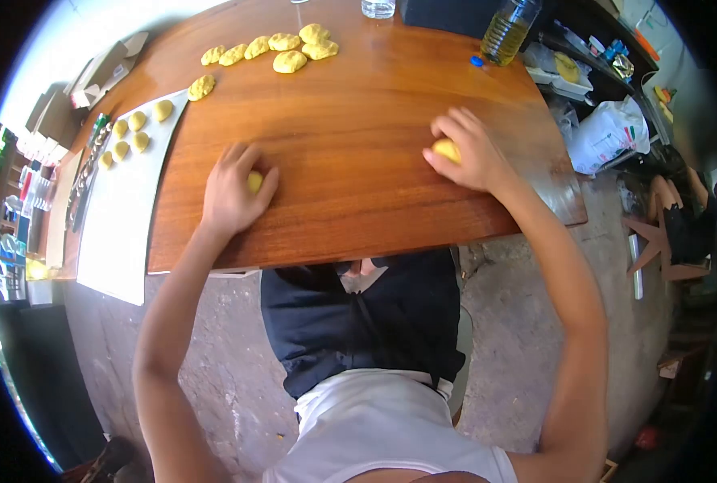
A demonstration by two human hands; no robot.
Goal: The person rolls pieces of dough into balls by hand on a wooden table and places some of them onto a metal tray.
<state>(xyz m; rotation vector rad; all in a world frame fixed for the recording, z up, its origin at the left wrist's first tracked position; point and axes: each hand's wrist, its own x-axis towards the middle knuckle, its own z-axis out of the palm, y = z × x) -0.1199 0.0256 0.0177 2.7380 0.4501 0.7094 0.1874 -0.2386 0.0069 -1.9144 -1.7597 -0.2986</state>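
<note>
On the wooden table [342,153], my left hand [240,189] is cupped over a yellow dough ball [254,181], which shows between thumb and fingers. Farther right, my right hand [467,150] curls around another yellow dough ball [447,150] on the tabletop. Several rough yellow dough lumps [289,62] lie along the far side of the table. A single lump [201,87] sits beside the corner of a pale tray [117,233]. Several smooth dough balls [139,142] rest at the tray's far end.
A bottle of yellow oil [505,36] stands at the far right, with a blue cap [477,61] beside it. A clear glass [378,8] and a dark box [443,16] are at the far edge. Cardboard boxes [101,72] sit left. A white bag [608,133] lies beyond the right edge.
</note>
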